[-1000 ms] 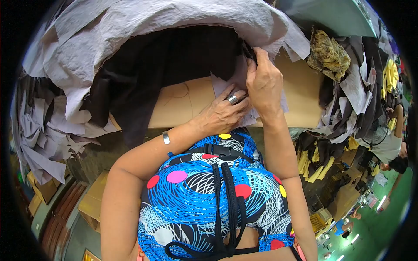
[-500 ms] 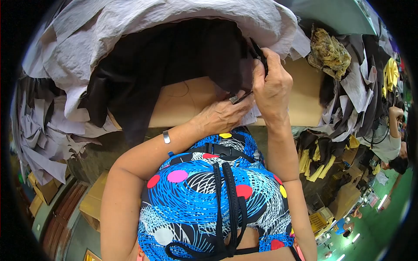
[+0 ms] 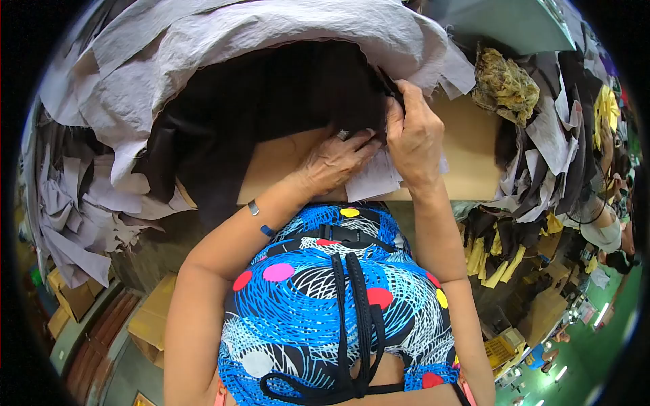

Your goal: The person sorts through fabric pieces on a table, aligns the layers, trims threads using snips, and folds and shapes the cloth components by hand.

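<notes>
A large piece of dark fabric (image 3: 277, 88) with a pale, wrinkled side (image 3: 271, 27) folded back is spread over the work surface in front of me. My left hand (image 3: 338, 162), with a ring on one finger, has its bent fingers pressed on the near right edge of the dark layer. Just right of it, my right hand (image 3: 416, 135) pinches that fabric's right edge between thumb and index finger. At those fingertips shows a narrow dark pointed shape; whether it is a tool or a fold I cannot tell. White paper (image 3: 374, 179) lies below both hands.
Brown board (image 3: 467, 149) covers the surface under the cloth. A tangled yellowish bundle (image 3: 506, 84) sits at right, beside grey and dark fabric scraps (image 3: 558, 135). More scraps (image 3: 74, 203) hang at left above cardboard boxes (image 3: 152, 314). Another person (image 3: 602, 227) is at far right.
My left hand has shifted up and left, uncovering more of the white paper. The right hand has moved slightly left and down, still at the fabric's edge.
</notes>
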Demonstrator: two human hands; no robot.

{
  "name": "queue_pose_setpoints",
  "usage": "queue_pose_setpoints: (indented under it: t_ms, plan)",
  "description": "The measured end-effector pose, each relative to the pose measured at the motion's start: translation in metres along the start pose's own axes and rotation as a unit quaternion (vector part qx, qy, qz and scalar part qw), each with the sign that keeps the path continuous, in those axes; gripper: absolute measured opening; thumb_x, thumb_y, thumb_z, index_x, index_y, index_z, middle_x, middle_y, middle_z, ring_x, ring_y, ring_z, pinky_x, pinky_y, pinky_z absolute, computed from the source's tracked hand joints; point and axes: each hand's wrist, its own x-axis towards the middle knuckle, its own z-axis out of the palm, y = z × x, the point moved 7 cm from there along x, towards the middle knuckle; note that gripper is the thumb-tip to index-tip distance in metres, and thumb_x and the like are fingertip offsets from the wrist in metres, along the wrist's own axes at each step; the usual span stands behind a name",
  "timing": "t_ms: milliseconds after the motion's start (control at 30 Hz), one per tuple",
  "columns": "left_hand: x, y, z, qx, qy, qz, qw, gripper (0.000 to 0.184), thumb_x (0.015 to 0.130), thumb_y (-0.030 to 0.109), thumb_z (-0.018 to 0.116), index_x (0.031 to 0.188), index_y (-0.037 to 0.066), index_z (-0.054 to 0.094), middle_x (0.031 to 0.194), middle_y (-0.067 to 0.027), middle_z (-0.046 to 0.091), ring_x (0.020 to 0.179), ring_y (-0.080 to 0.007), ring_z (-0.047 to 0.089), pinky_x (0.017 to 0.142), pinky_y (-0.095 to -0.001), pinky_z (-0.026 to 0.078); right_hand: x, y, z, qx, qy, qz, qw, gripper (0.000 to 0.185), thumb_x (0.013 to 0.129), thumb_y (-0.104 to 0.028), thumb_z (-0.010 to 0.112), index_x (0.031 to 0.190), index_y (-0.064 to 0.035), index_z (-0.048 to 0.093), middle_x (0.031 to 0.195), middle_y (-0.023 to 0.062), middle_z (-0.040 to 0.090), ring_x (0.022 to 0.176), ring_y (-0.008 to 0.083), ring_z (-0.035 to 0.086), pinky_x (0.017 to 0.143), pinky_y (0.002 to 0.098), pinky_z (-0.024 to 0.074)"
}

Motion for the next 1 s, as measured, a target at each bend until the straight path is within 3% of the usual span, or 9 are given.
queue_pose_setpoints:
  t_ms: [133, 267, 400, 600, 700, 767, 900, 933, 1000]
  plan:
    - [-0.005, 0.009, 0.014, 0.092, -0.004, 0.091, 0.992, 0.031, 0.082, 0.024, 0.051, 0.111, 0.013, 0.055, 0.115, -0.0035, 0.05, 0.101, -0.0257, 0.051, 0.088, -0.0484, 0.04, 0.001, -0.005, -0.018, 0.029, 0.042, 0.031, 0.998, 0.021, 0.08, -0.003, 0.057, 0.1, -0.0021, 0.052, 0.082, 0.0187, 0.061, 0.071, 0.036, 0.06, 0.06, 0.04, 0.0478]
    - [0.001, 0.004, 0.001, 0.062, -0.011, 0.009, 0.998, 0.031, 0.082, 0.023, 0.052, 0.111, 0.014, 0.056, 0.112, -0.0028, 0.053, 0.097, -0.0226, 0.053, 0.085, -0.0457, 0.042, 0.011, -0.004, -0.042, 0.062, 0.049, 0.057, 0.995, 0.021, 0.081, -0.003, 0.057, 0.1, -0.0014, 0.052, 0.08, 0.0179, 0.06, 0.07, 0.0352, 0.059, 0.059, 0.0388, 0.047]
    - [0.001, 0.004, -0.005, 0.038, 0.037, 0.031, 0.998, 0.032, 0.079, 0.02, 0.057, 0.11, 0.013, 0.056, 0.11, -0.0033, 0.055, 0.093, -0.0225, 0.055, 0.081, -0.0428, 0.044, -0.017, 0.023, -0.038, -0.02, 0.032, 0.033, 0.999, 0.018, 0.084, -0.003, 0.054, 0.101, -0.0015, 0.052, 0.081, 0.0176, 0.059, 0.069, 0.0318, 0.06, 0.062, 0.0352, 0.0461]
    - [0.005, -0.007, -0.026, -0.074, 0.094, 0.022, 0.993, 0.036, 0.072, 0.005, 0.062, 0.108, 0.011, 0.057, 0.101, -0.006, 0.058, 0.086, -0.0238, 0.058, 0.072, -0.0336, 0.048, -0.069, 0.112, -0.033, -0.199, -0.063, 0.15, 0.966, 0.022, 0.082, -0.004, 0.054, 0.103, 0.0015, 0.053, 0.097, 0.0205, 0.057, 0.086, 0.0381, 0.055, 0.074, 0.0402, 0.0444]
    - [0.018, -0.011, -0.048, -0.069, 0.117, 0.028, 0.99, 0.034, 0.069, 0.002, 0.06, 0.102, 0.009, 0.058, 0.096, -0.0064, 0.057, 0.084, -0.0258, 0.056, 0.072, -0.0337, 0.048, -0.059, 0.122, -0.039, -0.292, -0.083, 0.107, 0.947, 0.03, 0.077, -0.008, 0.059, 0.106, -0.0042, 0.054, 0.098, 0.0152, 0.058, 0.086, 0.0338, 0.055, 0.074, 0.0407, 0.0454]
    - [0.028, -0.017, -0.067, -0.06, 0.173, 0.033, 0.983, 0.032, 0.071, 0.0, 0.06, 0.102, 0.01, 0.059, 0.094, -0.0076, 0.059, 0.08, -0.0271, 0.058, 0.067, -0.0333, 0.049, -0.049, 0.11, -0.048, -0.276, -0.015, 0.075, 0.958, 0.031, 0.077, -0.012, 0.06, 0.106, -0.0048, 0.055, 0.099, 0.0138, 0.058, 0.09, 0.0312, 0.055, 0.075, 0.0407, 0.0443]
    - [0.041, -0.04, -0.072, 0.024, 0.146, -0.04, 0.988, 0.03, 0.074, 0.01, 0.061, 0.104, 0.008, 0.057, 0.108, -0.0122, 0.054, 0.099, -0.0316, 0.051, 0.085, -0.0396, 0.043, -0.032, 0.069, -0.031, -0.245, -0.029, 0.051, 0.968, 0.03, 0.077, -0.017, 0.062, 0.105, -0.0053, 0.056, 0.101, 0.0112, 0.059, 0.092, 0.0277, 0.054, 0.077, 0.0409, 0.0437]
    - [0.04, -0.051, -0.059, 0.051, 0.095, -0.074, 0.991, 0.038, 0.076, 0.016, 0.061, 0.113, 0.009, 0.053, 0.12, -0.0139, 0.048, 0.11, -0.0345, 0.043, 0.095, -0.0436, 0.034, -0.033, 0.07, -0.016, -0.258, -0.066, 0.058, 0.962, 0.034, 0.078, -0.019, 0.06, 0.109, -0.0068, 0.054, 0.098, 0.0105, 0.058, 0.09, 0.0285, 0.055, 0.076, 0.0415, 0.0446]
    - [0.028, -0.076, -0.049, 0.039, 0.122, -0.141, 0.982, 0.044, 0.076, 0.017, 0.06, 0.118, 0.009, 0.049, 0.124, -0.0142, 0.046, 0.114, -0.0354, 0.041, 0.098, -0.0444, 0.031, -0.034, 0.068, -0.002, -0.239, -0.093, 0.094, 0.962, 0.035, 0.079, -0.017, 0.057, 0.112, -0.0078, 0.051, 0.096, 0.0101, 0.058, 0.086, 0.0292, 0.057, 0.073, 0.0412, 0.0459]
